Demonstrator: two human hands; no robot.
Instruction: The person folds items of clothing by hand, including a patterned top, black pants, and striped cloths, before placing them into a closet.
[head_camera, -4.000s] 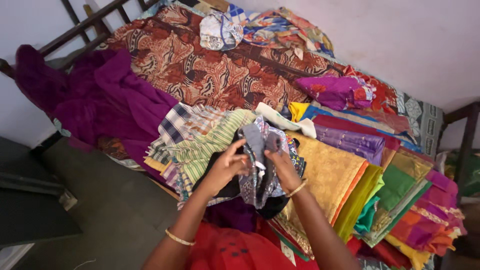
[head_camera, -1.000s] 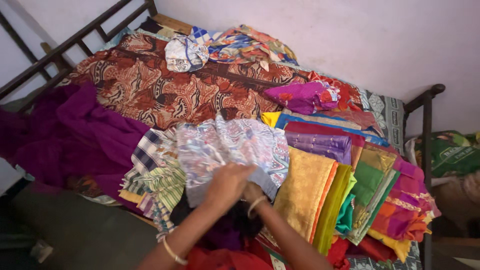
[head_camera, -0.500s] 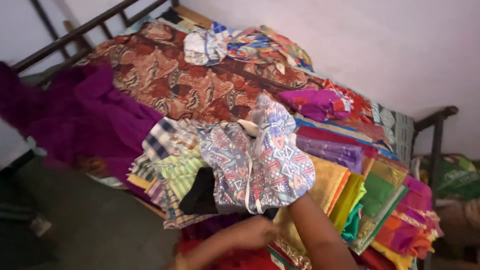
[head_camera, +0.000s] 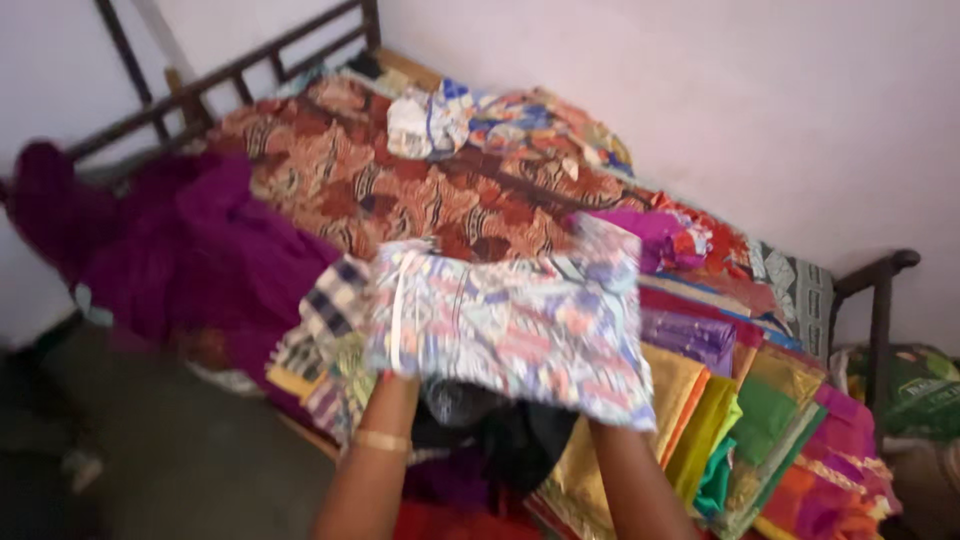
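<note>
Cloth (head_camera: 520, 325), patterned and spread wide, hangs above the bed (head_camera: 330, 200); both hands hidden beneath it, grip impossible to tell. Folded stacks (head_camera: 740, 420) sit alongside, purple heap (head_camera: 190, 260) still loose.

Only one thing here looks like a package: a green bag (head_camera: 918, 392) slumped on the floor just beyond the bed's dark metal end rail (head_camera: 880, 300), at the right edge. It seems to be soft plastic with paler markings, though it's too blurred to be sure.
</note>
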